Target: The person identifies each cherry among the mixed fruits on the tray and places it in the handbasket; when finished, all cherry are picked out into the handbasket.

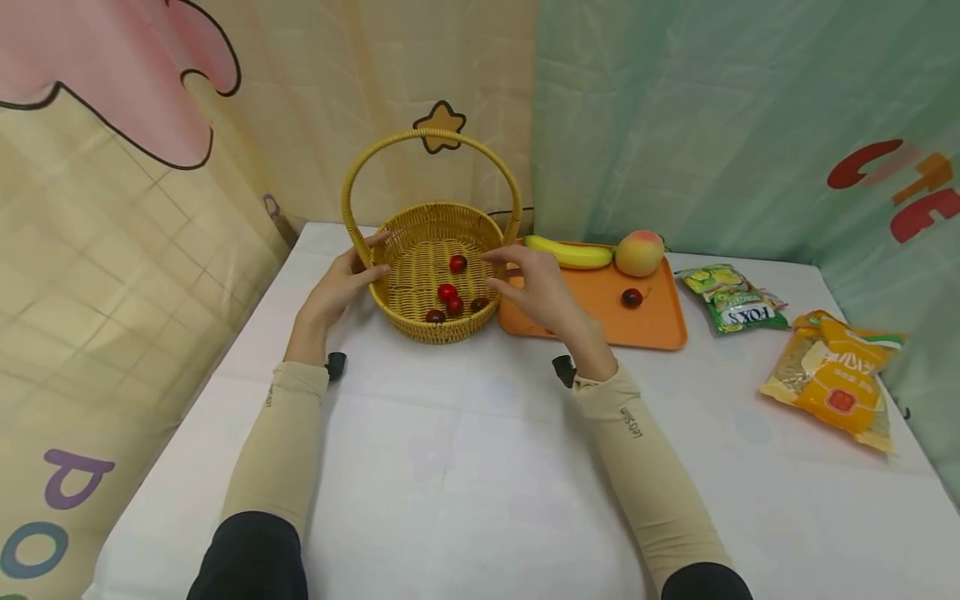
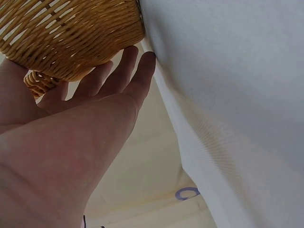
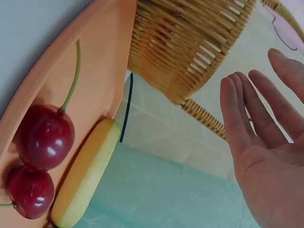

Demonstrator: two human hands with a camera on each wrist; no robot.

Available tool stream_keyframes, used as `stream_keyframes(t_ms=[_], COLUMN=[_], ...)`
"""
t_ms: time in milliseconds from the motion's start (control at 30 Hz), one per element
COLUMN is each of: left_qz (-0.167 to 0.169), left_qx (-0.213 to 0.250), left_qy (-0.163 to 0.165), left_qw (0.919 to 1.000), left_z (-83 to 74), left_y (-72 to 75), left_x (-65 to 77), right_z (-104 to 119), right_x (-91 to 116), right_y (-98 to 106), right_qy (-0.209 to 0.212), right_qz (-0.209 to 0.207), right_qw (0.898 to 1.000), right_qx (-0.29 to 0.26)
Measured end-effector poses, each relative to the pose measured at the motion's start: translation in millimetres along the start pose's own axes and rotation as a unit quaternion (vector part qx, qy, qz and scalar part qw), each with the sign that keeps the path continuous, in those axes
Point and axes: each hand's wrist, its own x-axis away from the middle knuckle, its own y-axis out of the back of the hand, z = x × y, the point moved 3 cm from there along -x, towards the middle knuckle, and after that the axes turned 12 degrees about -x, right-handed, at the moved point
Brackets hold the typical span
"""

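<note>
A yellow wicker basket (image 1: 442,335) with a tall arched handle (image 1: 431,133) stands at the back of the table. Inside it lie several red cherries (image 1: 453,307). At the basket's left side, my left hand (image 1: 341,287) grips the rim, its thumb over the edge and its fingers along the outer wall (image 2: 80,33). My right hand (image 1: 543,287) hovers by the right rim, holding nothing; its fingers (image 3: 263,109) are extended and apart from the weave in the right wrist view. Beneath and beside that hand is an orange tray (image 1: 592,321) with a banana (image 1: 573,253), a peach (image 1: 640,253) and cherries (image 3: 45,137).
Right of the tray lie a green snack packet (image 1: 738,304) and an orange-and-clear food bag (image 1: 840,379). A white cloth (image 1: 442,467) covers the table. Curtains (image 1: 675,125) hang close behind its back edge, and the tall handle rises in front of them.
</note>
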Motion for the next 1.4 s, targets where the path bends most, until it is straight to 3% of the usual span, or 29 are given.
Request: stream_keyframes(t_ms=[233, 367, 533, 700, 933, 1000, 1200, 1400], left_qz=[-0.002, -0.001, -0.003, -0.001, 0.001, -0.001, 0.000, 0.002], left_qx=[0.000, 0.006, 0.006, 0.007, 0.000, 0.000, 0.003, 0.000], left_qy=[-0.001, -0.002, -0.001, 0.005, -0.002, -0.003, -0.003, -0.007], left_qw=[1.0000, 1.0000, 1.0000, 1.0000, 1.0000, 1.0000, 1.0000, 1.0000], left_z=[-0.9, -1.1, -0.9, -2.5, -3.2, 0.8, 1.9, 1.0], left_y=[-2.0, -2.5, -2.4, -1.7, -0.8, -0.4, -0.1, -0.4], left_x=[-0.7, -1.2, -1.5, -0.2, -0.6, -3.1, -3.3, -2.1], right_z=[-10.7, -19.4, -32.8, -49.6, -66.8, -73.0, -84.6, -93.9], right_x=[2.9, 8.5, 21.1, 33.9, 59.8, 68.5, 86.8, 88.4], right_y=[16.5, 37.3, 70.6, 96.5, 137.7, 147.0, 158.9, 150.9], right_qy=[-0.016, -0.072, -0.154, -0.207, -0.249, -0.274, -0.351, -0.355], right_qz=[-0.014, -0.003, -0.001, 0.005, -0.060, -0.075, -0.065, -0.024], right_qw=[1.000, 0.997, 0.988, 0.978, 0.966, 0.958, 0.933, 0.934], right_qx=[0.021, 0.012, 0.014, 0.026, 0.031, 0.033, 0.033, 0.027])
